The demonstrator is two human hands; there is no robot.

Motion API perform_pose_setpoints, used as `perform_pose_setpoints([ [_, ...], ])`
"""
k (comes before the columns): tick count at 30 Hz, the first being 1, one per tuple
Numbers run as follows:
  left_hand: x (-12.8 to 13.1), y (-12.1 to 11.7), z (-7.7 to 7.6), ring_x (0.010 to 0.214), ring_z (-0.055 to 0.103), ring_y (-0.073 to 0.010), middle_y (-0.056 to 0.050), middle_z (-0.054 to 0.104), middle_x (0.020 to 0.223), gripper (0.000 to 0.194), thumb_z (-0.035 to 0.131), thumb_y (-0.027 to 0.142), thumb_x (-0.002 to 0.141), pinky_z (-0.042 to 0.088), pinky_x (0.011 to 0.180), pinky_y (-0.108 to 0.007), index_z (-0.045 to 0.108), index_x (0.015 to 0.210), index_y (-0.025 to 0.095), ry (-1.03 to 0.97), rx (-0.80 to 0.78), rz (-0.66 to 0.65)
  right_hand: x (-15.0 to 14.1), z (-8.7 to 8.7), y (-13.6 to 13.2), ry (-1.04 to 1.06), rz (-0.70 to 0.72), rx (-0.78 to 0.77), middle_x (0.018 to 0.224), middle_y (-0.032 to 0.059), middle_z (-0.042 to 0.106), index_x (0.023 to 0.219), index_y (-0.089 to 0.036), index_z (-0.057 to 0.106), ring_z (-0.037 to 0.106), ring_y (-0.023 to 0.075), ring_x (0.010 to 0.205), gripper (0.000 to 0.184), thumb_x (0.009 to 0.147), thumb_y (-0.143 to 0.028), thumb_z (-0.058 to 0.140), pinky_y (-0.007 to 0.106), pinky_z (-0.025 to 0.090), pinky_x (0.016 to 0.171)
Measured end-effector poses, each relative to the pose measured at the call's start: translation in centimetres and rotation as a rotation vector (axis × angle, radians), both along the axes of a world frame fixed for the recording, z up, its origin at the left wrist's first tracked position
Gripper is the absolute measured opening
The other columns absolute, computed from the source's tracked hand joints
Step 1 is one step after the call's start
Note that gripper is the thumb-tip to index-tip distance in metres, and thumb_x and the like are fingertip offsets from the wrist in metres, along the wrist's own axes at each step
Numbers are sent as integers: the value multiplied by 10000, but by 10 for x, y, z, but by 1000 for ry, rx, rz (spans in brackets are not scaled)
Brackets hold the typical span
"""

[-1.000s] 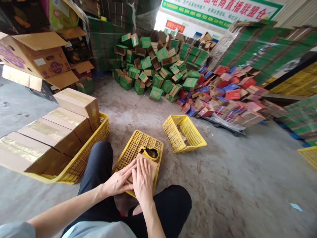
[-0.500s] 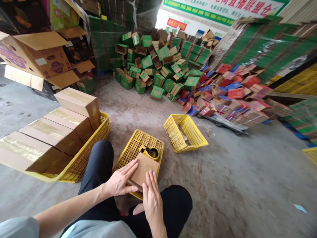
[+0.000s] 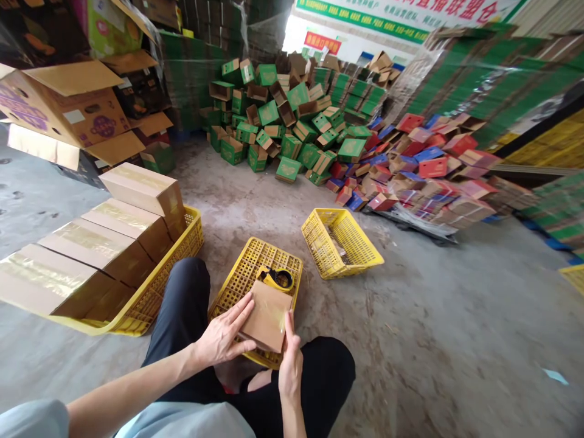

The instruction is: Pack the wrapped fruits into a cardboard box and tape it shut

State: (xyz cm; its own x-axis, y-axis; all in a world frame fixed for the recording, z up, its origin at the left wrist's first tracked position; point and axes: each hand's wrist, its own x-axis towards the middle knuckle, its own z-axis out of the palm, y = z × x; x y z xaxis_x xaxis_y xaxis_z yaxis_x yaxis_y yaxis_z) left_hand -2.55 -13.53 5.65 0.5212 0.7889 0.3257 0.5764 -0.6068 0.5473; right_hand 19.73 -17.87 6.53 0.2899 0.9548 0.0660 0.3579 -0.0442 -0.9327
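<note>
A small brown cardboard box (image 3: 269, 315) with shiny tape on top rests on an upturned yellow crate (image 3: 233, 275) between my knees. My left hand (image 3: 223, 337) holds its left edge, fingers stretched along the top and thumb at the near corner. At the opposite edge, my right hand (image 3: 291, 356) grips the box, fingers against its right side. Just beyond the box, a yellow and black tape dispenser (image 3: 276, 278) lies on the crate. The underside of the box is hidden.
Taped cartons (image 3: 86, 246) fill a long yellow basket (image 3: 150, 298) at my left. A smaller tilted yellow basket (image 3: 360, 246) stands ahead on the right. Farther off are heaps of green boxes (image 3: 287, 167) and red and blue boxes (image 3: 433, 167).
My right hand has moved from lying flat over the top of the box to its right edge, uncovering the taped top. My left hand stays at the left edge.
</note>
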Motion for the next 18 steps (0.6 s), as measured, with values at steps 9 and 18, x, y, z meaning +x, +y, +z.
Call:
perform_pose_setpoints([
  [9,9,12,-2,1564,158,-403,-110,82,1727,903,647,579,925,357,1216,-572,195,1649,284,96,37,-84,-3,-19,-42,-440,63,153,1613,104,411,1599,-221,353,503,318,1415,670,1007,-439,582,429,529,1102],
  [18,15,20,-12,1567,176,-379,-96,163,1719,885,664,563,916,351,1223,-557,216,1641,323,56,37,-155,3,-16,-43,-690,62,353,1427,71,640,1460,-263,578,715,278,1169,446,1018,-316,600,329,635,925],
])
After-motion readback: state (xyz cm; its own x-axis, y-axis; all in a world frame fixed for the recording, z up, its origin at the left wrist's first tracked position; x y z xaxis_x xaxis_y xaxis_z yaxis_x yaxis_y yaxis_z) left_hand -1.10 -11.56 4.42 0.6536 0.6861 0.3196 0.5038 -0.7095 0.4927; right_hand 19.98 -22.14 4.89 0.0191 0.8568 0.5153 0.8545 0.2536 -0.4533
